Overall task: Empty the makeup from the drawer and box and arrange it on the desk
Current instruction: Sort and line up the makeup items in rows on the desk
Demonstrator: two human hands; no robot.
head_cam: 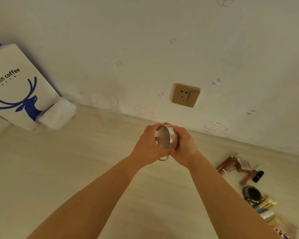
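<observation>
Two hands: left hand [148,145] and right hand [184,145] both clasp compact [166,137]
Compact: on edge, above desk [76,169], between palms

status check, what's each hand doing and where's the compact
Both hands, left and right, grip round compact, held on edge above desk. Makeup pile at right. Drinking glass behind, apart. Nothing in the way.

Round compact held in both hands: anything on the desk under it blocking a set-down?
Nothing visible does. The round compact is held on edge between the left hand and right hand, over bare desk. The glass and the makeup cluster stand well aside.
</observation>
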